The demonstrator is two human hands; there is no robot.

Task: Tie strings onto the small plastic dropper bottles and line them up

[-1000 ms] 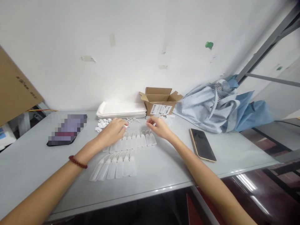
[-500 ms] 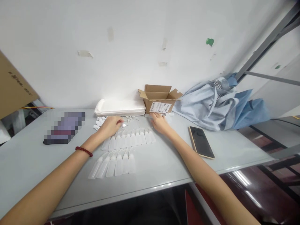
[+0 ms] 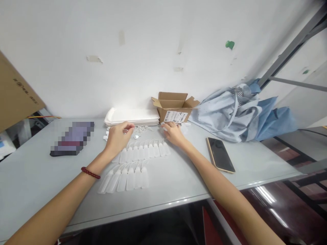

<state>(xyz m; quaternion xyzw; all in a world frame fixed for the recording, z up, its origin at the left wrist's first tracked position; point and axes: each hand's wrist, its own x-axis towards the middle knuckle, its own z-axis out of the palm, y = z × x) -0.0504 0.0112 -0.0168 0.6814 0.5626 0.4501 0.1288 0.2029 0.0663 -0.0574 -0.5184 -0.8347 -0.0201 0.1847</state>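
Observation:
Two rows of small translucent squeeze bottles lie on the grey table: a far row (image 3: 145,150) and a near row (image 3: 127,178). My left hand (image 3: 118,136) hovers over the pile of small white caps (image 3: 107,133), its fingers curled; I cannot see what, if anything, is in them. My right hand (image 3: 173,132) reaches in front of the open cardboard box (image 3: 175,108), fingers pinched on a small clear bottle lying there. A red bead bracelet is on my left wrist.
A stack of white trays (image 3: 133,117) lies against the wall. A phone (image 3: 220,154) lies face up to the right, a blurred dark item (image 3: 73,139) to the left. Blue cloth (image 3: 240,112) is heaped at right, and a big cardboard box (image 3: 15,95) stands at far left.
My right hand has moved away from the far row of bottles toward the box. My left hand has lifted slightly toward the caps.

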